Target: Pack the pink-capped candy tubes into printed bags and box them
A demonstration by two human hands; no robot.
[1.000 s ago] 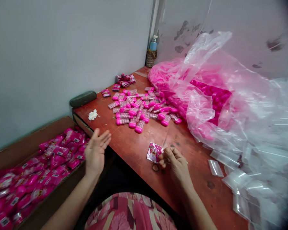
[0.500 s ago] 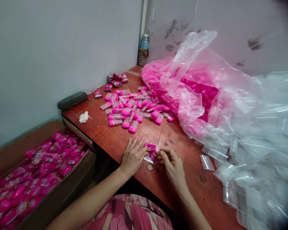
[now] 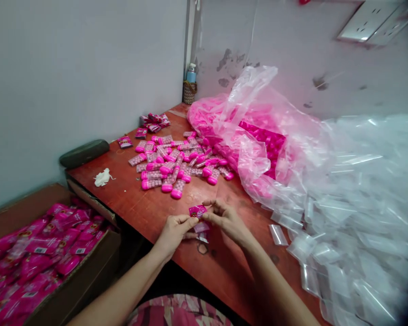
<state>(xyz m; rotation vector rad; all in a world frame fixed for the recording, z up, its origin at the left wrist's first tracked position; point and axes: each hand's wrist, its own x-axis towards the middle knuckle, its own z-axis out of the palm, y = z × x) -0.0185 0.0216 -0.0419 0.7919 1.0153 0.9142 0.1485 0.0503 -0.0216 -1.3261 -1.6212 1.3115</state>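
Note:
Between the fingertips of my left hand (image 3: 177,233) and my right hand (image 3: 226,219) is a small pink printed plastic wrapper (image 3: 197,211), raised above the tabletop. My left thumb and forefinger pinch its lower edge, while my right fingers close on its right side. A clear lower part with a pale end (image 3: 201,236) hangs beneath it, partly hidden by my hands. Just beyond my hands lies a heap of small clear containers with pink caps (image 3: 178,186), filled with little pale pink balls.
A large translucent bag of pink caps (image 3: 258,176) slumps across the table's back. Clear plastic pieces (image 3: 340,253) pile up on the right. Folded pink wrappers (image 3: 156,121) lie at the far left, near a dark case (image 3: 84,154). A cardboard box (image 3: 98,258) of pink packets stands below left.
The wrapper has come up off the table, where my left fingers lay spread at its edge. Both hands now grip it closer together. My view has swung slightly right.

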